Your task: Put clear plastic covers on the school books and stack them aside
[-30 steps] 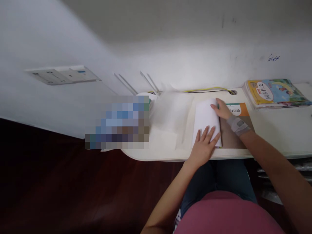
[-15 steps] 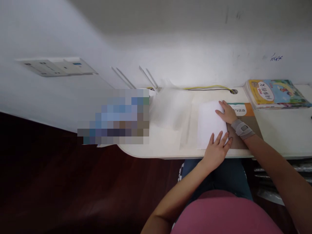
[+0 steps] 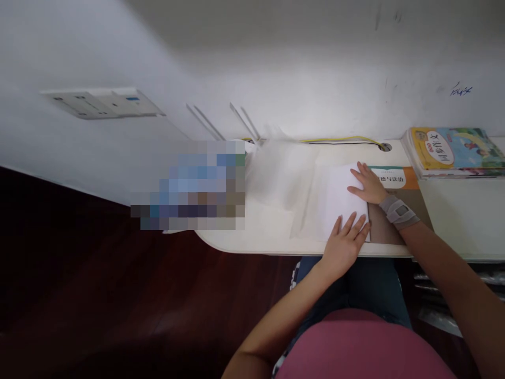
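Observation:
On the desk lies a textbook [image 3: 398,216] with a brown, teal and orange cover. A white paper-like sheet [image 3: 343,192] meets or overlaps its left part; I cannot tell whether it is attached. My left hand [image 3: 346,242] rests flat on the sheet's near right corner, fingers spread. Higher up, my right hand [image 3: 369,181] lies with fingers spread over the sheet's far right edge, its palm by the textbook. A grey band [image 3: 400,211] wraps the right wrist. Clear plastic film [image 3: 305,202] seems to extend left of the sheet.
A stack of books [image 3: 453,152] sits at the back right. Yellow and black cables run along the wall to a desk hole [image 3: 385,147]. A pixelated area [image 3: 197,184] hides the desk's left end. A translucent, blurred object [image 3: 272,171] lies beside it.
The view has shifted slightly, moving the desk rightward in the picture. Relative to the textbook, my hands and the white sheet's edge have slid a little left, and more of the cover title shows.

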### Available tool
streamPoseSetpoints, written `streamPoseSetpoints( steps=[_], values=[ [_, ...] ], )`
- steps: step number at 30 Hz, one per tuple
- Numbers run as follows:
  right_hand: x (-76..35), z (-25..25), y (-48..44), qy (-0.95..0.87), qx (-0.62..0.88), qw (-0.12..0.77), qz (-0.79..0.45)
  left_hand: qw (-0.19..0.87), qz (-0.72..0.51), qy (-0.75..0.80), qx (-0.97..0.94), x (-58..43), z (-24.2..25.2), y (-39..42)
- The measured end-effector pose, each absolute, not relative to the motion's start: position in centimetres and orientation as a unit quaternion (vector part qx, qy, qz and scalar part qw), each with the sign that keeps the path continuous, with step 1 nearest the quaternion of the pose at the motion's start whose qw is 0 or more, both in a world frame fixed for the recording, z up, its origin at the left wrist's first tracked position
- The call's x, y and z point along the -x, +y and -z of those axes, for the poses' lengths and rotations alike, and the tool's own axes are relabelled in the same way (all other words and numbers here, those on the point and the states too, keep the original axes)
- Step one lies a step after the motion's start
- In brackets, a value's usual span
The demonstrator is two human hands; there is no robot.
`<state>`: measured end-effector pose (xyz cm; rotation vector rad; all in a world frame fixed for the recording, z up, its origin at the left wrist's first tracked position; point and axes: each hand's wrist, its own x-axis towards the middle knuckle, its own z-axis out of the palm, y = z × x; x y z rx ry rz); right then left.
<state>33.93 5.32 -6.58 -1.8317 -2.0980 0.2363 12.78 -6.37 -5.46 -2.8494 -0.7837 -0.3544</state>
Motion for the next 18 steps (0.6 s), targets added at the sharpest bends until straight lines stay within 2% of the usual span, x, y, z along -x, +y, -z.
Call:
streamPoseSetpoints(
  steps=[5, 12, 18],
  values=[
    [-33.34, 6.17, 5.08, -0.741, 0.650, 0.148, -0.081, 0.073, 0.123, -0.256, 0.956, -12.09, 5.66, -5.94],
    [-33.15, 6.45, 5.17, -0.684, 0.698, 0.198, -0.076, 0.063, 0.132, -0.264, 0.953, -11.98, 5.67, -5.83],
    [-33.15, 6.12, 4.87, -0.724, 0.665, 0.163, -0.085, 0.066, 0.134, -0.272, 0.951, -12.32, 6.11, -6.49]
  ],
)
